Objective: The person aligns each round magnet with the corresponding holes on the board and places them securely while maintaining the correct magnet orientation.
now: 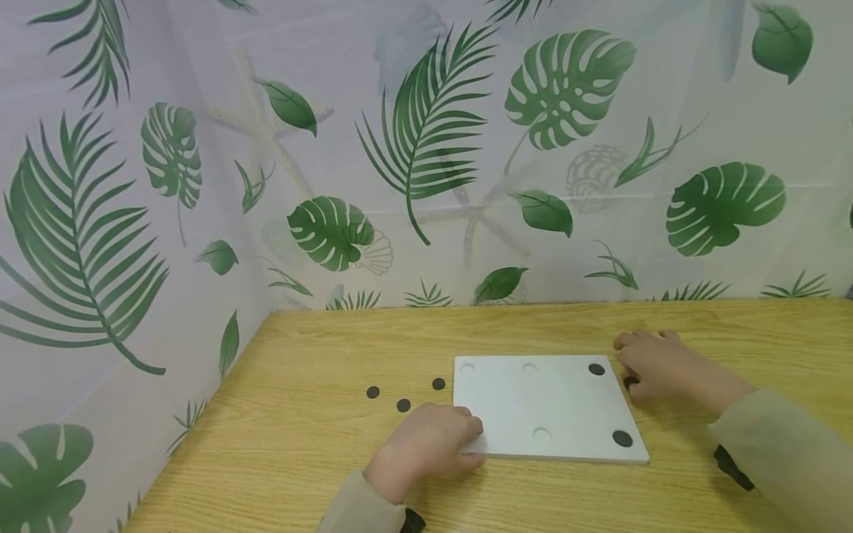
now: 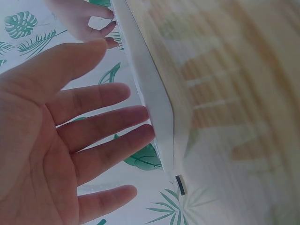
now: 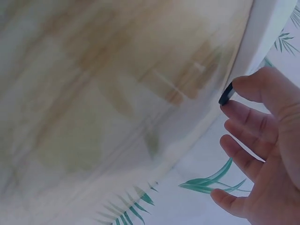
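A white rectangular board with shallow round recesses lies flat on the table. Black discs sit at its far right corner and near right corner. Three recesses without discs show; the near left corner is under my left hand. That hand rests there, and its fingers stretch straight to the board's edge in the left wrist view. Just beyond the board's right edge, my right hand pinches another black disc between thumb and index finger. Its other fingers are spread and loosely bent.
Three loose black discs lie left of the board: a left one, a middle one and one close to the board. The wooden table meets a leaf-patterned cloth at its back and left.
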Demonstrator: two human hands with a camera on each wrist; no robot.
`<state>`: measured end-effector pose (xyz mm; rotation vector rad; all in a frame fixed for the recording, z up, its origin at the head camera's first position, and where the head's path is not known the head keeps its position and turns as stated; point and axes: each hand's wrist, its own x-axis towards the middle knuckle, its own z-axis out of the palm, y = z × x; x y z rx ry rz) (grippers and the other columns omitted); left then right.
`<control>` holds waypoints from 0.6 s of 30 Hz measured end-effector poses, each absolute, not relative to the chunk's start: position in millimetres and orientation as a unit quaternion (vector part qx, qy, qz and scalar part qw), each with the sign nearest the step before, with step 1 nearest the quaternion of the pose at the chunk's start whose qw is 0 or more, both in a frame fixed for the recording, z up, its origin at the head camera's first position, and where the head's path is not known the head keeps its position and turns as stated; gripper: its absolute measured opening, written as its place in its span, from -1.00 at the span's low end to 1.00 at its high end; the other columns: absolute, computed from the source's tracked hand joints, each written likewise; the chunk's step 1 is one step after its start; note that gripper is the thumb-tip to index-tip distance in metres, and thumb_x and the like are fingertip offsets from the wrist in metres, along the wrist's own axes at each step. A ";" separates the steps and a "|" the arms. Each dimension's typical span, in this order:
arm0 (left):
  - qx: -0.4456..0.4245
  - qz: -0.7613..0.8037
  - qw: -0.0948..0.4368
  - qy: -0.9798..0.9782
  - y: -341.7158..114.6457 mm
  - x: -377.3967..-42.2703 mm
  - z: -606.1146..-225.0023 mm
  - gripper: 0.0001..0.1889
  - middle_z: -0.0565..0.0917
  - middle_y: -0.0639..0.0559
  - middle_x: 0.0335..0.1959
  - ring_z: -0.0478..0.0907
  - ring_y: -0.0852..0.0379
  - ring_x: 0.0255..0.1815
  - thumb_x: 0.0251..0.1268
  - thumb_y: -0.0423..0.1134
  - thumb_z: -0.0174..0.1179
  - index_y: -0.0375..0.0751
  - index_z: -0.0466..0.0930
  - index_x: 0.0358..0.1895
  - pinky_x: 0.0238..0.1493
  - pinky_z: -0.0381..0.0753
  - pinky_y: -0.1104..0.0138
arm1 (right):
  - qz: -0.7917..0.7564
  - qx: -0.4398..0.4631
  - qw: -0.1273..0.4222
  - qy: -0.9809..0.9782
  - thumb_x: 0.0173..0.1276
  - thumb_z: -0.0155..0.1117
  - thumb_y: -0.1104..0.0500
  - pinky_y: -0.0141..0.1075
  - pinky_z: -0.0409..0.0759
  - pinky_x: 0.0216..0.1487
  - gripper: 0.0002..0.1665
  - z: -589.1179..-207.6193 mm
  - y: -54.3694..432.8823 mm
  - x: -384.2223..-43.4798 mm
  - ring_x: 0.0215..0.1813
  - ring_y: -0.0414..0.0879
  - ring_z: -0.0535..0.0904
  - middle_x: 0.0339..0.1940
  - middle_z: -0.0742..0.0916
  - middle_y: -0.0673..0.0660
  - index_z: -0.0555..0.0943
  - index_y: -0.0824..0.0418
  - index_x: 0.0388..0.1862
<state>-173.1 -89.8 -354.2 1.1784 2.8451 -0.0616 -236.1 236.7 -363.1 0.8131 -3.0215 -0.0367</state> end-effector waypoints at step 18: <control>0.379 -0.029 0.029 0.925 -89.3 -171.8 -352.0 -0.80 0.38 0.24 -0.60 0.28 0.31 -0.61 0.06 0.01 0.19 -0.02 0.53 -0.43 -0.57 0.25 0.46 | -0.036 0.281 -0.017 -0.959 -0.13 0.39 0.18 0.31 0.17 -0.13 -0.68 -351.2 211.6 -226.3 0.03 0.23 0.38 -0.05 0.54 0.22 0.39 0.03 -0.79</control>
